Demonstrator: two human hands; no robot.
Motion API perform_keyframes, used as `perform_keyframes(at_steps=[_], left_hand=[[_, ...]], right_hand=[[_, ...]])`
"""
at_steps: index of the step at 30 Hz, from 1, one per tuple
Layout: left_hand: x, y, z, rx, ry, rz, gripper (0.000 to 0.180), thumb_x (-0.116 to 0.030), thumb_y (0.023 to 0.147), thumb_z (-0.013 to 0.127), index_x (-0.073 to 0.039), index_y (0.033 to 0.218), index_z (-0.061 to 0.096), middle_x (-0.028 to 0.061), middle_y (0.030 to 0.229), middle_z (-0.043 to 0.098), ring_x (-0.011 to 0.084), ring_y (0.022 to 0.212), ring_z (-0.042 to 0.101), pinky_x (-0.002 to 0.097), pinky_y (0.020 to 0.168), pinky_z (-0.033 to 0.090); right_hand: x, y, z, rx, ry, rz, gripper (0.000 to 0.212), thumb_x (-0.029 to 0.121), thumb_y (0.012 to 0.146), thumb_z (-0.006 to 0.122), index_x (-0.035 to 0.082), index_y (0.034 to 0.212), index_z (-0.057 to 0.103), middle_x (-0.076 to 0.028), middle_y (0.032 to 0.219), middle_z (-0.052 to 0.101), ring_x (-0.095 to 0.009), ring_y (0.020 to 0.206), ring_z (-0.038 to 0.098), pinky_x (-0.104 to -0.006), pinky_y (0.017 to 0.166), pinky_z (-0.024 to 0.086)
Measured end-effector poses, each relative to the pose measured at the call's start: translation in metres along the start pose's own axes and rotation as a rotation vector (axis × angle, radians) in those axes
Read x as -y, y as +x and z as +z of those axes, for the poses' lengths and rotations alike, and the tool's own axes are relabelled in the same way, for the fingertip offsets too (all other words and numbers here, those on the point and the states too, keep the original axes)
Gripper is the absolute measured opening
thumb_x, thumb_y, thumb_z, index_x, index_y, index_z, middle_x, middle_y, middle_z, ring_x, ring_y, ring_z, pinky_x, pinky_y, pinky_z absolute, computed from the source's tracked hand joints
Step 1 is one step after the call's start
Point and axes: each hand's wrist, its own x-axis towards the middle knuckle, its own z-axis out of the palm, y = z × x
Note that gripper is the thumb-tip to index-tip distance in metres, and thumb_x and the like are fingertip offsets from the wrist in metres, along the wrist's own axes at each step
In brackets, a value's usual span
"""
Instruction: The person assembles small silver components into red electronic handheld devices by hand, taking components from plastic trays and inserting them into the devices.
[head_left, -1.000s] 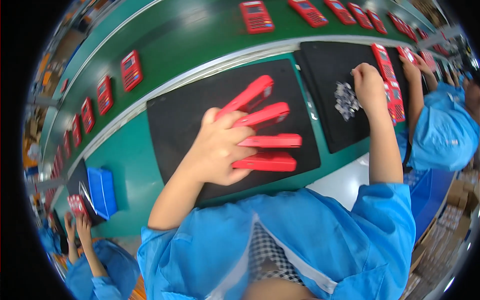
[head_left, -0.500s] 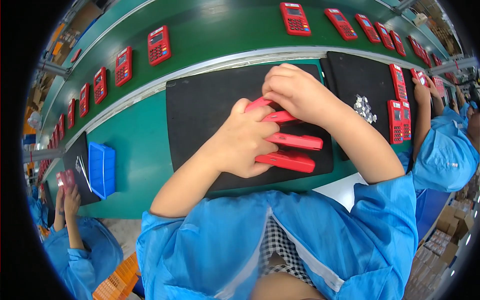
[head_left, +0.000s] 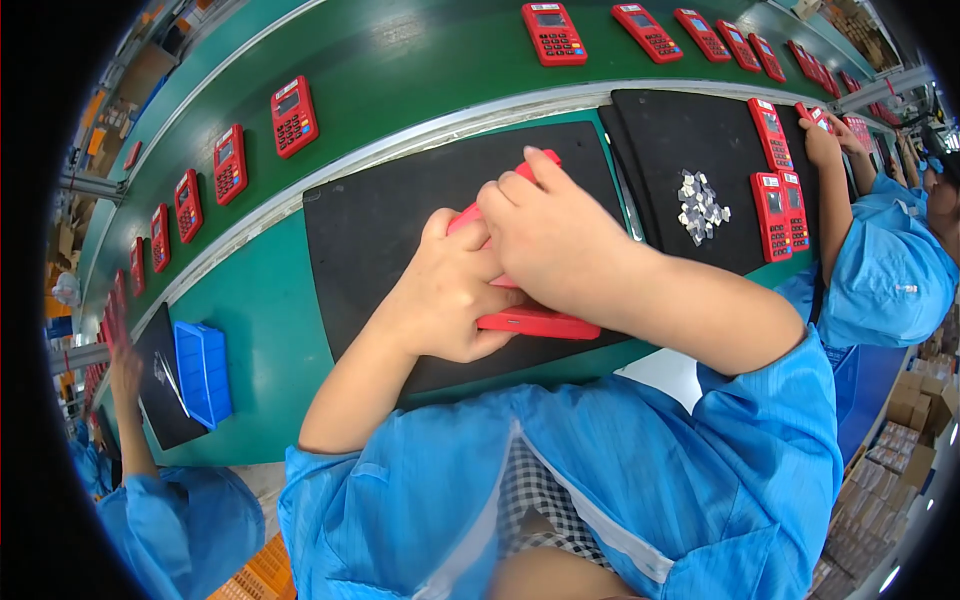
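Over the black mat (head_left: 385,240) my left hand (head_left: 450,290) is closed around red payment terminals. The lowest payment terminal (head_left: 540,322) sticks out edge-on below my right forearm, its end between the left fingers. My right hand (head_left: 560,235) lies across the upper terminals with its fingers curled. It grips a red terminal (head_left: 470,214) whose far end shows past the fingertips. Most of the terminals held between the hands are hidden by the right hand, so I cannot tell how many there are.
Red terminals, one of them (head_left: 294,117), stand along the green conveyor (head_left: 420,75). Small white and clear pieces (head_left: 703,207) lie on a second black mat (head_left: 665,130), beside more terminals (head_left: 772,215). A blue bin (head_left: 203,375) is at left. Co-workers sit on both sides.
My right hand has come down and leftward over the terminals, which were fanned apart and now mostly hide beneath it. The left co-worker's hand has moved up to the conveyor edge.
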Motion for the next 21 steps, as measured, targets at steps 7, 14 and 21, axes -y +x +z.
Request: perform_keyframes(at_steps=[7,14,21], left_hand=[[-0.001,-0.001,-0.003,-0.005,0.059,0.032,0.023,-0.022,0.050,0.074,-0.015,0.072,0.071,0.0011,0.089,0.057,0.0263,0.099,0.051,0.0442,0.074,0.034],[-0.002,-0.016,-0.012,0.002,0.068,-0.018,0.029,-0.020,0.047,0.073,-0.013,0.075,0.071,0.0049,0.095,0.061,0.0330,0.106,0.053,0.0464,0.080,0.035],[-0.003,-0.023,-0.011,-0.041,0.057,-0.017,0.027,-0.019,0.048,0.073,-0.013,0.074,0.069,0.0036,0.093,0.060,0.0313,0.104,0.052,0.0468,0.079,0.035]], right_hand=[[-0.051,-0.029,-0.010,-0.055,0.309,0.103,0.025,0.004,0.078,0.053,0.000,0.098,0.066,-0.017,0.105,0.058,-0.034,0.101,0.055,-0.0387,0.089,0.045],[-0.037,-0.078,0.053,0.072,0.249,0.973,0.015,0.011,0.083,0.057,0.001,0.076,0.065,-0.019,0.085,0.061,-0.038,0.082,0.063,-0.0446,0.073,0.052],[-0.048,-0.068,0.056,0.073,0.300,0.970,0.016,0.015,0.078,0.066,-0.001,0.078,0.065,-0.022,0.083,0.064,-0.038,0.081,0.064,-0.0447,0.074,0.051]])
